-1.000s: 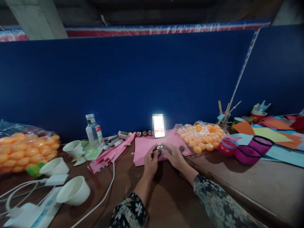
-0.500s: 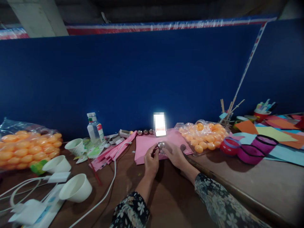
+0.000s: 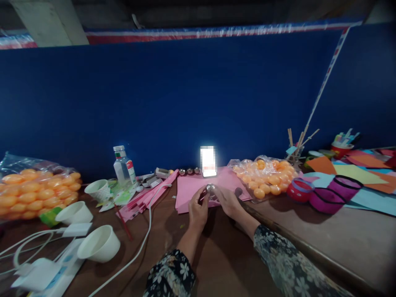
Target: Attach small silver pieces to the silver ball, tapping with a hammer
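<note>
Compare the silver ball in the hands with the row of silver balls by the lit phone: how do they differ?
The silver ball is single, while the row of silver balls numbers three. The silver ball is pinched between the left hand and right hand over the pink paper; the row lies untouched on the table, left of the lit phone. Both are small, round and shiny.

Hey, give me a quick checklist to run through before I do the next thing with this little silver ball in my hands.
1. Fingertips of both hands pinch the silver ball: ok.
2. The left hand and right hand sit over the pink paper: ok.
3. Grip firm enough: cannot tell.
4. The white cable lies apart from both hands: ok.
5. The three other silver balls rest beside the lit phone: ok.
</note>
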`<act>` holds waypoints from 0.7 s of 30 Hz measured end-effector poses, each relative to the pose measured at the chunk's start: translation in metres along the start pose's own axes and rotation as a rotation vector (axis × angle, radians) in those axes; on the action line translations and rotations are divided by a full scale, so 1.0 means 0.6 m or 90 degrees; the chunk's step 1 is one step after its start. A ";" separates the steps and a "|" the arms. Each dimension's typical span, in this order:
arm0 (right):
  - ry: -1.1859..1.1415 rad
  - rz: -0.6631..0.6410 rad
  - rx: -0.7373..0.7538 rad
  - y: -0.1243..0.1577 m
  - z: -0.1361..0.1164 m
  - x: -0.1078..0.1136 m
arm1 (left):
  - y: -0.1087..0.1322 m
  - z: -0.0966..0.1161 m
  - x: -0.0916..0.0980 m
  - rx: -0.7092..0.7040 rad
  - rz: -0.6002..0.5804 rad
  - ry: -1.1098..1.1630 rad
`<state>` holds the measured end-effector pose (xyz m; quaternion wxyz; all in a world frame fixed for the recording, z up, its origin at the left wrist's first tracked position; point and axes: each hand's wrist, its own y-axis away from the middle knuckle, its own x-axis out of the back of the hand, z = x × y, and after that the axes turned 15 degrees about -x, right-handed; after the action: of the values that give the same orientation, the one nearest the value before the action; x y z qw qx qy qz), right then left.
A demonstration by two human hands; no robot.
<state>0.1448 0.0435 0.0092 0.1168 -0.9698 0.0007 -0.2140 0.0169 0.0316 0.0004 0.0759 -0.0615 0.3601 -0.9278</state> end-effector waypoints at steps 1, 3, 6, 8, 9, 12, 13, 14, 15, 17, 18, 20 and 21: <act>0.000 -0.004 -0.004 0.000 0.001 0.000 | 0.000 0.001 0.000 0.002 0.001 -0.001; 0.000 -0.006 -0.007 0.000 0.002 0.001 | 0.000 0.002 0.000 0.006 0.008 -0.008; 0.005 -0.003 -0.005 0.001 0.000 0.003 | 0.000 0.002 0.000 0.016 0.010 -0.012; 0.006 -0.003 -0.002 0.002 -0.002 0.005 | 0.000 0.000 0.000 0.028 0.008 -0.003; 0.004 -0.003 0.000 0.002 -0.004 0.005 | 0.001 -0.002 0.000 0.035 0.007 0.006; -0.009 -0.007 0.007 0.003 -0.005 0.004 | 0.002 -0.004 -0.001 0.050 0.014 0.034; -0.015 -0.010 0.007 0.003 -0.005 0.004 | 0.002 -0.004 -0.001 0.054 0.016 0.041; -0.019 -0.014 0.006 0.003 -0.005 0.003 | 0.002 -0.003 -0.001 0.056 0.018 0.045; -0.022 -0.016 0.005 0.003 -0.005 0.003 | 0.002 -0.002 -0.001 0.056 0.019 0.046; -0.017 -0.013 0.003 0.003 -0.004 0.003 | 0.002 0.001 -0.001 0.054 0.013 0.044; -0.009 -0.010 0.004 0.003 -0.004 0.003 | 0.002 0.003 -0.001 0.052 0.011 0.040; 0.006 -0.001 0.006 0.003 -0.003 0.003 | 0.001 0.005 -0.001 0.049 0.010 0.031; 0.010 0.000 0.007 0.003 -0.003 0.004 | 0.001 0.006 -0.001 0.049 0.011 0.027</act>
<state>0.1461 0.0410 0.0111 0.1222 -0.9675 0.0006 -0.2213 0.0179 0.0288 0.0024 0.0785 -0.0354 0.3260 -0.9414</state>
